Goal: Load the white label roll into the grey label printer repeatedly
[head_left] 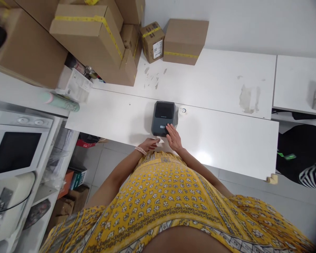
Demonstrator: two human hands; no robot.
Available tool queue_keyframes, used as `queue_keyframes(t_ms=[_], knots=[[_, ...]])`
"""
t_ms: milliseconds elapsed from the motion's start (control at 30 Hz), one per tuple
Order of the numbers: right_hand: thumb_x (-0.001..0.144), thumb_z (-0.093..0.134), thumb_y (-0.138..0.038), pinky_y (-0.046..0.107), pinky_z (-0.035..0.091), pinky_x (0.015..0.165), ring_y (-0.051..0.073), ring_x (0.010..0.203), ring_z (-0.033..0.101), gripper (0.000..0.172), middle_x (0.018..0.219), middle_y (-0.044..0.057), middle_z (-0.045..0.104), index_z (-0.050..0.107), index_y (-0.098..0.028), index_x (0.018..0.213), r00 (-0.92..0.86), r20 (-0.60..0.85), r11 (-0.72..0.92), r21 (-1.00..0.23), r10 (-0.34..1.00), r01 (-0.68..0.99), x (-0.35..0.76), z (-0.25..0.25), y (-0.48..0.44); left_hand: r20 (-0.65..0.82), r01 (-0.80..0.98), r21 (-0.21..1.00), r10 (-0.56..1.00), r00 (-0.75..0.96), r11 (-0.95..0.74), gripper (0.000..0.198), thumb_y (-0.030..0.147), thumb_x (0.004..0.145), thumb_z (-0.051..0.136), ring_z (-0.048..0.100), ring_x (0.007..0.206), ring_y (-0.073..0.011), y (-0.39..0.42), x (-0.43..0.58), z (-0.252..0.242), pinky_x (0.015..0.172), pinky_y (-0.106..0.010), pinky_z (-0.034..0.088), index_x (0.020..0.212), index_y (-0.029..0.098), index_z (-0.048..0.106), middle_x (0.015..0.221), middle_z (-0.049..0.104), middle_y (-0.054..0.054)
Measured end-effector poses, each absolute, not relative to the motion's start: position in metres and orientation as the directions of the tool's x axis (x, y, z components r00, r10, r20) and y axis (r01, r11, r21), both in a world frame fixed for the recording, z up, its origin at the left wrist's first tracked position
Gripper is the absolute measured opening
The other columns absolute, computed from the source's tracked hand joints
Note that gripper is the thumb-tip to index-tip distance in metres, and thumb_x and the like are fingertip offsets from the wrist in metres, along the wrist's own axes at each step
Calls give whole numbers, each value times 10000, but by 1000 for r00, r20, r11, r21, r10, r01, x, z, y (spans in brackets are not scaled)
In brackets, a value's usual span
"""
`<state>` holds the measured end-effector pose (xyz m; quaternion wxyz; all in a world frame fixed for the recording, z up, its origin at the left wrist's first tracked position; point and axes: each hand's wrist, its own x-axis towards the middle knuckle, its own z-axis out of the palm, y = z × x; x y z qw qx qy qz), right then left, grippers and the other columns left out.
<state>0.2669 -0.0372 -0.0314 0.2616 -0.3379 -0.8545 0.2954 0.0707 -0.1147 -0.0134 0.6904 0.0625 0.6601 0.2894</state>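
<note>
Near the front edge of the white surface [226, 140] sits a dark device [161, 121], with a white roll [182, 110] just beside it on the right. The right hand [175, 140] rests its extended fingers on the device's near right corner, grasping nothing; the left fingers [154, 141] appear to pinch a white slip [161, 141] at the near side. A crooked tug could tear that slip, off-centre pressure from the right fingers could skew the device, and a careless brush of that hand might shove the roll. Farther back, the surface has scuffed patches [249, 100] and bears cardboard boxes [81, 30] with yellow tape [78, 18], below a pale wall [239, 24]. To the left are a pale green bottle [60, 101] and a microwave [18, 147]; a tiled floor [94, 168] shows beneath.
</note>
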Motion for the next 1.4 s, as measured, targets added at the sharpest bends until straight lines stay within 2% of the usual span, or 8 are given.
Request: queue_keyframes(t_ms=[100,233,367,700,833,1000,1167,1400], knots=[[1072,301,-338,487,342,1248,221,1563,271,520,1604,100,446,397,-187,1560,-620,256,588,-694,741,416,266,-30,-37,-901,-469,324,419,113,822,353,382,714,886,739,875,-242,-114,85,-24,841,-379,581,844,120,688,864,743,-115],[1075,292,-349,483,350,1240,216,1558,284,513,1606,88,446,421,-190,1545,-627,236,584,-688,742,432,266,-29,-36,-856,-585,408,516,21,701,129,78,743,806,711,786,-174,-102,98,-37,843,-354,598,811,94,697,809,740,-85],[1074,288,-350,469,370,1219,217,1552,301,506,1602,83,452,446,-197,1530,-632,222,586,-674,742,451,266,-26,-36,-836,-604,462,547,-52,649,149,-33,712,745,713,774,-171,-102,103,-44,862,-369,607,747,94,676,760,729,-63],[1061,387,-420,521,204,1244,266,1449,449,431,1608,58,448,564,-289,1432,-623,198,636,-444,757,631,251,-5,-36,-860,-30,508,504,-85,861,199,186,664,794,711,737,-190,-119,67,-28,728,-295,529,846,143,725,770,745,-58],[1058,401,-444,532,115,1265,283,1528,331,436,1641,74,392,573,-263,1415,-679,210,702,-362,703,614,247,3,-31,-780,-78,567,505,-370,820,270,229,761,699,693,762,-158,-123,30,-18,717,-274,498,1018,149,699,1028,763,-118],[1057,397,-447,532,85,1280,260,1559,269,392,1619,48,433,648,-282,1310,-724,176,733,-325,667,597,240,1,-16,-605,-29,725,616,-505,688,243,365,877,591,677,859,-176,-93,18,-12,756,-283,504,971,169,700,1037,742,-104],[1053,403,-447,532,153,1265,259,1565,251,406,1653,58,372,614,-308,1370,-649,170,644,-451,742,618,252,-5,-23,-451,35,843,743,-495,536,373,510,943,503,646,924,-203,-61,45,0,778,-292,505,878,182,668,951,725,-73],[1055,279,-493,555,293,1223,279,1561,252,596,1646,96,369,260,-278,1610,-344,11,222,-784,939,580,262,-1,-39,-438,-38,881,783,-442,471,534,595,998,398,652,1086,-234,-62,59,24,921,-304,508,1007,158,704,1147,742,-115]])
